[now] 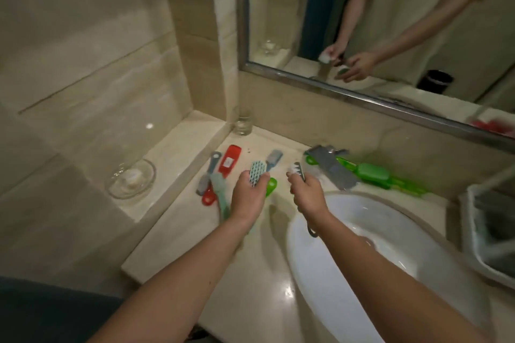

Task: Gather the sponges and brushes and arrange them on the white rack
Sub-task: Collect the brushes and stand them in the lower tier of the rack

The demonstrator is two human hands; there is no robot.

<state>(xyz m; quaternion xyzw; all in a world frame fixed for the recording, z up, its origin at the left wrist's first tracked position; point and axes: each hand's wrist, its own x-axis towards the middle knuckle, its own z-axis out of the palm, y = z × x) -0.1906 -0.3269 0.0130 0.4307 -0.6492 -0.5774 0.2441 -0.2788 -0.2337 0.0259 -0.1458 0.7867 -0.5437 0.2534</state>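
My left hand (249,198) grips a teal brush with a white dotted head (257,172) above the marble counter. My right hand (306,192) holds a dark-handled brush with pale bristles (296,171); its handle end pokes out below my wrist. On the counter lie a grey brush (273,160), a red brush (229,160), another grey-handled brush (208,172), a red piece (207,197) and a green piece (271,186). Green brushes (373,172) and a grey sponge cloth (333,166) lie behind the basin. The white rack (473,242) stands at the right edge, partly cut off.
A white basin (362,245) fills the lower right. A drinking glass (243,121) stands in the counter's back corner, and a glass dish (131,181) sits on the side ledge. A framed mirror (306,75) hangs above the counter.
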